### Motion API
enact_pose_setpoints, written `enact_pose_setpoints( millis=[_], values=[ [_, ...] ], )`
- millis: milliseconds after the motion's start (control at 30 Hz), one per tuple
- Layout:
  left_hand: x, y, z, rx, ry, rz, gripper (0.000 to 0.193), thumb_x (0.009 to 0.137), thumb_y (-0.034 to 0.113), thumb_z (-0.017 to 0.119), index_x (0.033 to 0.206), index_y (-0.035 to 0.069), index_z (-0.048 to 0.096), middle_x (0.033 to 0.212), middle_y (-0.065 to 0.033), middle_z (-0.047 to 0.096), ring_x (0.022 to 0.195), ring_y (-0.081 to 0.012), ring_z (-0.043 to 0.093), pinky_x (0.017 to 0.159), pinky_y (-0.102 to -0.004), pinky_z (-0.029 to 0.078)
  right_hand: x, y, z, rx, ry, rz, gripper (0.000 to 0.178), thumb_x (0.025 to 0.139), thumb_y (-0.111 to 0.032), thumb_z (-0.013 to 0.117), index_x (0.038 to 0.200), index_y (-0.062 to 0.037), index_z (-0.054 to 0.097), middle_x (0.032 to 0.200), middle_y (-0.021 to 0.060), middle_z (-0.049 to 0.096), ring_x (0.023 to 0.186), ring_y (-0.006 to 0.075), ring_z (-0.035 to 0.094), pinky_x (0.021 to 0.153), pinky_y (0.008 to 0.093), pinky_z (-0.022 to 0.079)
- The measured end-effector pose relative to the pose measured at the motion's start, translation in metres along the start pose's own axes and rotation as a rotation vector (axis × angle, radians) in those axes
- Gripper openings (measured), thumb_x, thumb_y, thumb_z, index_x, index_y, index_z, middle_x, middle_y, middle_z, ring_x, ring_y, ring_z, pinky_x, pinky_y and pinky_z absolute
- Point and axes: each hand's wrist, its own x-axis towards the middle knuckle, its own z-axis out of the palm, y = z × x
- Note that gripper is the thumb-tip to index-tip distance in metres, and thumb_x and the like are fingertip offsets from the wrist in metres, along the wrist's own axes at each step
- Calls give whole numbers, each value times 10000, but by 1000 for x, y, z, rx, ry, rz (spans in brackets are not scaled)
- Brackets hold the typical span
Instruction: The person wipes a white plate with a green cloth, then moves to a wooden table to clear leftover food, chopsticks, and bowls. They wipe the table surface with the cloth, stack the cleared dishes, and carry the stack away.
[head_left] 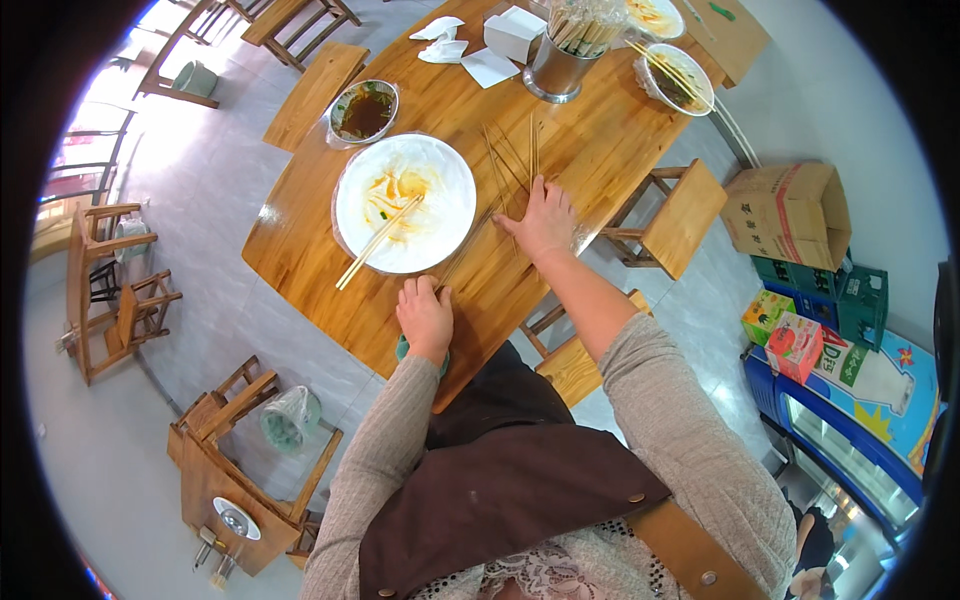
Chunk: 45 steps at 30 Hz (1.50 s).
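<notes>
My left hand rests at the table's near edge with its fingers curled. Green cloth shows beneath it on both sides of the wrist, seemingly gripped in the palm. My right hand reaches over the tabletop, thumb and index finger spread apart. Its fingertips touch or nearly touch several thin skewers lying loose on the wood. More skewers lie between the two hands. Left of them sits a large white plate covered in clear plastic, smeared with orange sauce, a pair of chopsticks lying across it.
Beyond the plate stands a bowl of dark broth. A metal holder full of wrapped chopsticks, a white paper box, crumpled tissues and another bowl with chopsticks are farther back. Wooden stools flank the table.
</notes>
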Motion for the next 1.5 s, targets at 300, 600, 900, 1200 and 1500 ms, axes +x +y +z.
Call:
enact_pose_setpoints(
  millis=[300, 600, 900, 1200, 1500],
  values=[
    [12, 2, 15, -107, 62, 111, 109, 884, 166, 688, 915, 93, 614, 970, -114, 629, 942, -351, 599, 813, -464, 492, -51, 74, 15, 361, 67, 258, 203, 923, -263, 669, 954, -63, 651, 990, 161, 638, 955, 361, 626, 803, 456, 519],
    [11, 30, 29, -120, -78, 127, 126, 913, 213, 667, 938, 95, 628, 1004, -111, 628, 994, -329, 612, 845, -436, 510, -115, 73, 27, 624, 118, 531, 240, 912, -230, 656, 963, -3, 600, 852, 202, 656, 800, 388, 631, 740, 457, 501],
    [12, 63, 42, -148, -105, 158, 149, 906, 208, 651, 938, 63, 642, 1007, -139, 640, 992, -353, 615, 849, -451, 505, -74, 11, 2, 482, -405, 477, 576, 888, -530, 655, 979, 37, 702, 968, 255, 715, 944, 407, 692, 803, 433, 548],
    [44, 148, 72, -244, -20, 184, 194, 892, 237, 671, 900, 44, 658, 932, -142, 642, 937, -362, 612, 816, -463, 499, 32, 50, -6, 221, -536, 239, 387, 863, -354, 665, 943, 19, 730, 966, 236, 727, 933, 395, 706, 813, 458, 567],
    [77, 225, 91, -266, -194, 57, 251, 901, 252, 653, 887, 2, 678, 928, -186, 642, 919, -399, 613, 813, -487, 497, 95, 105, -46, 113, -600, -162, 290, 807, -262, 691, 980, -30, 704, 984, 194, 734, 957, 366, 710, 819, 442, 569]
  ],
)
